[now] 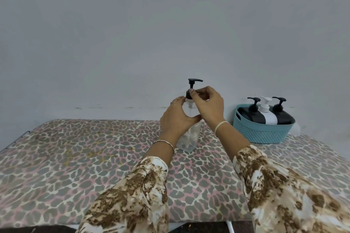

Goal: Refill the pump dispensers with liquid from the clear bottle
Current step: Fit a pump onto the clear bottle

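Clear pump bottle (189, 138) stands upright on leopard-print cloth (75, 157) covering the table, roughly centre, toward the far edge near the grey wall (132, 24)

Left hand (176, 119) grips the bottle's upper body from the left, fingers curled round the far side, thumb across the front. Thin ring (172, 102) on one finger, metal bangle (163, 143) at the wrist

Right hand (210, 106) comes in from the right above the left hand, with thumb and fingertips pinching the dark pump collar (188, 94) at the bottle neck. The other fingers are bent and bunched close together. Pale band (221, 125) on the right wrist

Black pump head (195, 81) sticks up above both hands, nozzle pointing right. Cannot tell if the collar is seated tight or loose, and the liquid level is not readable

Teal plastic basket (261, 132) sits on the table at far right, well apart from the bottle, close to the wall. Inside, side by side and touching: black dispenser (250, 114) on the left, white dispenser (269, 117) in the middle, second black dispenser (284, 117) on the right, all with pumps on

Both forearms wear brown-and-cream patterned sleeves (142, 195)
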{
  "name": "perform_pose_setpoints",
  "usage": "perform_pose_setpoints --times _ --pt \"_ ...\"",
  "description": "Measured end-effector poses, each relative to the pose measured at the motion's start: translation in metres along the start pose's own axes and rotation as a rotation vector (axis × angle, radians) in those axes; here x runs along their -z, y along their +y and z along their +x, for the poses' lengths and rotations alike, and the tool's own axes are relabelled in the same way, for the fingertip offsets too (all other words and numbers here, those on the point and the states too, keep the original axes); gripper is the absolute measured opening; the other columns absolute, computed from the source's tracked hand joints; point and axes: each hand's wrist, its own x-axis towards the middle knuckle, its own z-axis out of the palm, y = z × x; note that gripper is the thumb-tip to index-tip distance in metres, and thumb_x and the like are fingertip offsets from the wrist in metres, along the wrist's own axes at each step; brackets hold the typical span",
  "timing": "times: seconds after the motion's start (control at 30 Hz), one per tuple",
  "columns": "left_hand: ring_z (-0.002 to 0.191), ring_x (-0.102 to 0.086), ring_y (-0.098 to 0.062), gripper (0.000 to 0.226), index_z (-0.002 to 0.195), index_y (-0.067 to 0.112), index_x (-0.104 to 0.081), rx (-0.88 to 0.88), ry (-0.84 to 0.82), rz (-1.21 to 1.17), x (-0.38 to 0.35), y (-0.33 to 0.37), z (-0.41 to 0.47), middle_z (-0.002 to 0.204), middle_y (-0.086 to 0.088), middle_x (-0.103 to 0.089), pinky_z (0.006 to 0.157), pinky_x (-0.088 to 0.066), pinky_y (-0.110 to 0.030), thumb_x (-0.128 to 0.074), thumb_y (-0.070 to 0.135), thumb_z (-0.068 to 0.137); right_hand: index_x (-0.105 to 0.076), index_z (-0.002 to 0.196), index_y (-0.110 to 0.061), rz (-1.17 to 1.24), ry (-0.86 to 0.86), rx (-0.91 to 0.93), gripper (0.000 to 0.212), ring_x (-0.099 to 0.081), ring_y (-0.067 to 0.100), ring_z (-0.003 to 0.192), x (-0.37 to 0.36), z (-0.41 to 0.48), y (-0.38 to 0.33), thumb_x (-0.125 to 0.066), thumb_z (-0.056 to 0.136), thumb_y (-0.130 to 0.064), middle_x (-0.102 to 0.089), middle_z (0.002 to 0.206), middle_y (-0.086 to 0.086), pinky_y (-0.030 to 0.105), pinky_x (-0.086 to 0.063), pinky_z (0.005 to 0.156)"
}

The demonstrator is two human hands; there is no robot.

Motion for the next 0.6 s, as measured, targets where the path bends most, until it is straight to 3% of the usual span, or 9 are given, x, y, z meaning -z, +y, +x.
perform_pose_setpoints --times 0.07,0.2,0.27,0.37,0.43,0.53,0.6 --pt "0.111 -0.06 -0.012 0.074 0.129 0.034 -0.052 -0.004 0.0 -0.011 -0.0001 -0.0007 -0.0007 0.134 0.016 -0.054 0.075 -0.048 -0.029 -0.076 0.06 0.065 -0.064 0.087 -0.018 0.015 0.014 -0.002 0.022 -0.056 -0.004 0.076 0.0022 0.0006 0.0007 -0.061 0.09 -0.039 -0.064 0.082 -0.014 0.013 -0.037 0.066" --pt "0.115 -0.059 -0.012 0.08 0.135 0.033 -0.047 0.008 -0.011 0.003 0.0021 -0.0012 -0.0015 0.138 0.014 -0.052 0.078 -0.049 -0.03 -0.076 0.06 0.066 -0.063 0.118 -0.018 0.223 -0.226 -0.114 0.025 -0.057 -0.009 0.094 0.0007 -0.0014 -0.0028 -0.049 0.099 -0.024 -0.065 0.102 -0.015 0.009 -0.039 0.078" --pt "0.115 -0.058 -0.013 0.079 0.135 0.034 -0.047 0.008 -0.022 0.017 0.004 -0.0005 -0.0013 0.137 0.014 -0.053 0.078 -0.048 -0.03 -0.076 0.059 0.066 -0.067 0.109 -0.018 0.234 -0.214 -0.134 0.022 -0.059 -0.009 0.09 -0.0016 -0.0025 -0.0049 -0.049 0.099 -0.022 -0.067 0.094 -0.017 0.011 -0.04 0.078" --pt "0.112 -0.059 -0.013 0.077 0.132 0.035 -0.049 0.01 -0.042 0.021 0.0056 0.0003 -0.0011 0.133 0.015 -0.055 0.078 -0.05 -0.032 -0.077 0.059 0.066 -0.07 0.09 -0.02 0.171 -0.031 -0.124 0.024 -0.065 0.004 0.089 -0.002 -0.0003 -0.0069 -0.048 0.098 -0.028 -0.071 0.086 -0.012 0.024 -0.045 0.083" --pt "0.112 -0.059 -0.013 0.078 0.133 0.035 -0.049 0.012 -0.052 0.027 0.0064 0.0005 -0.0002 0.132 0.016 -0.055 0.08 -0.051 -0.034 -0.077 0.06 0.064 -0.068 0.087 -0.018 0.139 0.06 -0.119 0.028 -0.065 0.01 0.088 -0.0004 0.0015 -0.0082 -0.046 0.098 -0.03 -0.071 0.086 -0.006 0.026 -0.047 0.082" --pt "0.114 -0.058 -0.012 0.079 0.134 0.035 -0.048 0.017 -0.061 0.015 0.0055 0.0005 0.0002 0.133 0.017 -0.054 0.079 -0.05 -0.033 -0.078 0.06 0.065 -0.066 0.103 -0.017 0.161 -0.078 -0.142 0.024 -0.062 0.014 0.102 -0.0015 0.0048 -0.0083 -0.045 0.1 -0.026 -0.069 0.102 -0.004 0.026 -0.044 0.089" --pt "0.113 -0.059 -0.011 0.078 0.133 0.036 -0.048 0.025 -0.06 0.008 0.0053 0.0001 0.0006 0.133 0.017 -0.055 0.078 -0.05 -0.032 -0.077 0.059 0.065 -0.066 0.105 -0.023 0.204 -0.204 -0.166 0.022 -0.061 0.012 0.105 -0.006 0.0024 -0.0075 -0.046 0.099 -0.024 -0.069 0.103 -0.008 0.028 -0.044 0.094"
